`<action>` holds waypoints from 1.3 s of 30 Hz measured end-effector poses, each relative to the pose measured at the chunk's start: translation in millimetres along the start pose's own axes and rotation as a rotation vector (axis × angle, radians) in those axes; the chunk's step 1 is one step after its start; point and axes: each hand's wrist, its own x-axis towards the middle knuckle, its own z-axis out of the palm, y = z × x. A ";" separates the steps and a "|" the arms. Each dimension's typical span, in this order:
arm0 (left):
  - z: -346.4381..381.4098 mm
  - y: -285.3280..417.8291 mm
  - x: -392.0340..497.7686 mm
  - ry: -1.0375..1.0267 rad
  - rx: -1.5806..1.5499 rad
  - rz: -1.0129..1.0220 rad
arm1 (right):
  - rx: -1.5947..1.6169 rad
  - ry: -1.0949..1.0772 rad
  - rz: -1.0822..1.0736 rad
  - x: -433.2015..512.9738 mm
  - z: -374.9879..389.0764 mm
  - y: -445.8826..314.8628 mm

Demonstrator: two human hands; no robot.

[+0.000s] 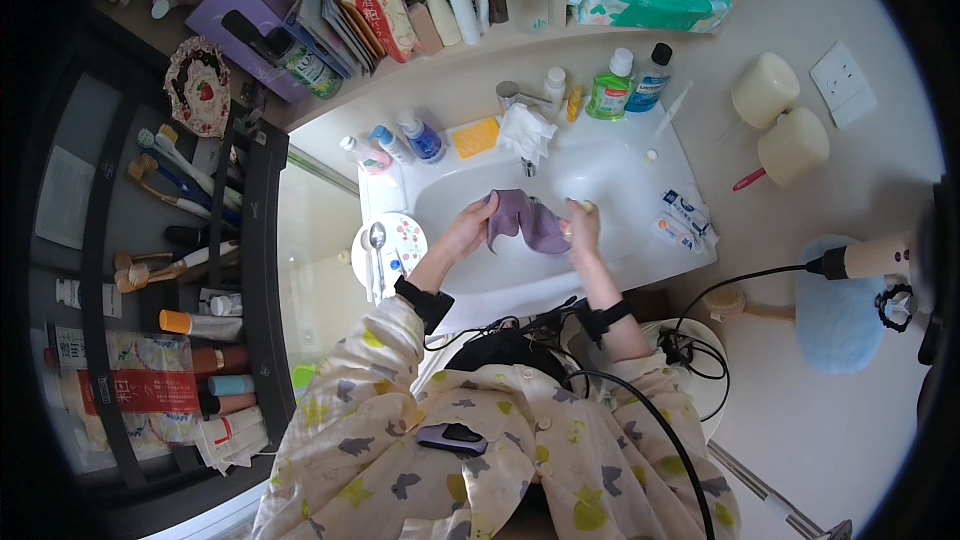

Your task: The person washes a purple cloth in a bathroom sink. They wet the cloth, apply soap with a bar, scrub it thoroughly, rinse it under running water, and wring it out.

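A purple cloth (pixel 520 219) hangs between my two hands over the white washbasin (pixel 480 274). My left hand (pixel 469 227) pinches its left upper corner, thumb on top. On the other side my right hand (pixel 583 231) grips the right end, and a small pale thing shows at its fingertips, too unclear to name. The cloth sags in a fold in the middle. Just beyond it is the tap (pixel 513 92), with a crumpled white cloth or tissue (pixel 527 130) draped over its spout. Black bands circle both my wrists.
On the left rim a floral plate (pixel 411 236) carries spoons (pixel 377 236). Pump bottles (pixel 421 139), a yellow sponge (pixel 475 137) and a green mouthwash bottle (pixel 609 86) line the back rim. Toothpaste tubes (pixel 684 219) lie at right. A black cable (pixel 667 431) crosses my front.
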 end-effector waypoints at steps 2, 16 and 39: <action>6.7 -8.7 1.5 0.004 0.011 -0.063 | -0.047 0.076 -0.149 -24.5 29.3 8.9; 22.2 -11.4 -15.6 -0.023 -0.294 -0.129 | -0.696 0.176 -0.727 -77.7 88.9 -12.9; 17.0 47.9 -17.6 -0.194 0.405 -0.042 | 0.278 -1.077 0.455 15.3 6.0 -82.4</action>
